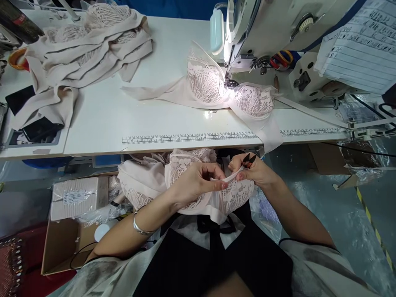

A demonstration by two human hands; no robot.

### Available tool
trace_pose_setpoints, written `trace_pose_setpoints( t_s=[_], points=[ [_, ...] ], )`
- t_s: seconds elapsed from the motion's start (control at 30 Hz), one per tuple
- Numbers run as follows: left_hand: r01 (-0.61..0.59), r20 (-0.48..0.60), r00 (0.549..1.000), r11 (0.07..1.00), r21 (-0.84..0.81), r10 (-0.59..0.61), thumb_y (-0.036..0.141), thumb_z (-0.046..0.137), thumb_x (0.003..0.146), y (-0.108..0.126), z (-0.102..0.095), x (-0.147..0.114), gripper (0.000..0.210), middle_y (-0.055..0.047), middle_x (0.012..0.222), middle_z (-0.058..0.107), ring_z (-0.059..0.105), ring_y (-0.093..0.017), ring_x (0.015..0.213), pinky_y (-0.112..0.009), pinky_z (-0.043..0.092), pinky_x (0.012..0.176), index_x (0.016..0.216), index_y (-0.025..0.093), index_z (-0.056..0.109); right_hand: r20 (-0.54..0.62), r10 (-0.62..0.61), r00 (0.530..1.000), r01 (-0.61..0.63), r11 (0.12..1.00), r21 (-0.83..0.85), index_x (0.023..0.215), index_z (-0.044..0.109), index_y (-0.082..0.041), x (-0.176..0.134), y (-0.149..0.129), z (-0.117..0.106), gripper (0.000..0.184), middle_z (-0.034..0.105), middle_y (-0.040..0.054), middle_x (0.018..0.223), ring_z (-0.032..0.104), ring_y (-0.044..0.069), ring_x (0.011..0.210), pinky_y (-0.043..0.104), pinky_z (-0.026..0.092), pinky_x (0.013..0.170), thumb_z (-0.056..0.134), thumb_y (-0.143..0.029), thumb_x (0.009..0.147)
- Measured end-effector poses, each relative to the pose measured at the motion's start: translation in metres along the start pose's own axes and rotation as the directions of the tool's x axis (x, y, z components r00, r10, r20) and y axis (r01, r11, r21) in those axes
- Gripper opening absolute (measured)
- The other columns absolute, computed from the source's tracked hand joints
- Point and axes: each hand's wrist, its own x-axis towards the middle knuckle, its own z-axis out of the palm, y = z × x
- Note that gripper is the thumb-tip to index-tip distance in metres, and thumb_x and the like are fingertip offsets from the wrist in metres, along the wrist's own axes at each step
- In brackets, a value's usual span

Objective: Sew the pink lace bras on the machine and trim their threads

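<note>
A pale pink lace bra (236, 197) lies across my lap, just below the table edge. My left hand (204, 178) pinches a narrow strip of its edge between thumb and fingers. Close beside it, my right hand (258, 171) grips the same strip and also holds small thread snips (248, 161), their dark blades pointing up from the fingers. More pale lace and fabric pieces (144, 177) are bunched to the left on my lap. Up on the table, a second bra (206, 84) lies under the sewing machine's needle, with one wing hanging over the front edge.
The sewing machine (269, 24) stands at the back right, with handwritten paper (359, 49) beside it. Pale bras are heaped (93, 49) at the table's left. A printed ruler (185, 138) runs along the front edge. An open cardboard box (58, 247) sits at lower left.
</note>
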Motion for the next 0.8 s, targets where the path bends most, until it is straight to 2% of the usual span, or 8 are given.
trace_pose_setpoints(
  t_s=[0.13,0.23,0.4,0.53,0.7,0.8],
  points=[
    [0.003,0.025,1.0,1.0,0.002,-0.003,0.011,0.082,0.067,0.002,-0.001,-0.001,0.011,0.002,0.069,0.063,0.054,-0.009,0.065,-0.023,0.039,0.063,0.069,0.014,0.072,-0.003,-0.014,1.0,0.014,1.0,0.023,0.065,0.063,-0.015,0.0,0.003,-0.001,0.035,0.047,-0.007,0.054,0.041,0.006,0.05,0.02,0.032,0.048,0.091,-0.037,0.069],
    [-0.014,0.019,1.0,1.0,0.006,0.014,0.009,0.079,0.067,0.002,-0.001,-0.001,0.009,0.003,0.068,0.061,0.052,-0.008,0.064,-0.022,0.037,0.062,0.069,0.015,0.073,-0.003,-0.012,1.0,0.012,0.999,0.042,0.065,0.064,-0.015,0.001,0.005,-0.002,0.035,0.048,-0.0068,0.054,0.041,0.006,0.051,0.02,0.031,0.048,0.091,-0.037,0.069],
    [-0.01,0.021,1.0,1.0,0.016,0.009,0.01,0.08,0.069,0.001,-0.003,0.001,0.007,0.001,0.072,0.064,0.056,-0.01,0.068,-0.022,0.041,0.065,0.074,0.015,0.077,0.014,0.003,1.0,-0.004,0.999,0.053,0.065,0.064,-0.014,0.001,0.002,-0.002,0.035,0.049,-0.0065,0.054,0.043,0.006,0.05,0.02,0.032,0.049,0.091,-0.036,0.069],
    [-0.021,0.077,0.997,1.0,0.01,0.02,0.012,0.08,0.068,0.001,-0.007,0.004,0.008,0.0,0.071,0.061,0.055,-0.011,0.069,-0.022,0.044,0.065,0.075,0.016,0.08,0.019,0.046,0.999,-0.048,0.996,0.071,0.069,0.067,-0.013,-0.002,-0.002,0.0,0.033,0.054,-0.0044,0.058,0.045,0.006,0.051,0.019,0.029,0.047,0.089,-0.039,0.072],
    [-0.016,0.084,0.996,1.0,-0.001,0.016,0.014,0.08,0.069,-0.001,-0.012,0.007,0.006,-0.001,0.071,0.06,0.054,-0.011,0.068,-0.022,0.044,0.064,0.074,0.018,0.081,0.013,0.017,1.0,-0.018,0.996,0.088,0.067,0.064,-0.013,-0.002,0.001,0.0,0.037,0.049,-0.0051,0.058,0.044,0.006,0.052,0.019,0.03,0.047,0.086,-0.042,0.075],
    [-0.066,0.069,0.996,0.997,0.046,0.063,0.017,0.082,0.069,-0.001,-0.012,0.008,0.004,0.0,0.068,0.057,0.051,-0.011,0.066,-0.023,0.042,0.062,0.073,0.019,0.081,-0.009,-0.01,1.0,0.01,0.994,0.106,0.066,0.062,-0.014,-0.003,0.0,-0.005,0.038,0.046,-0.006,0.058,0.041,0.006,0.053,0.02,0.03,0.048,0.087,-0.043,0.074]
  ],
)
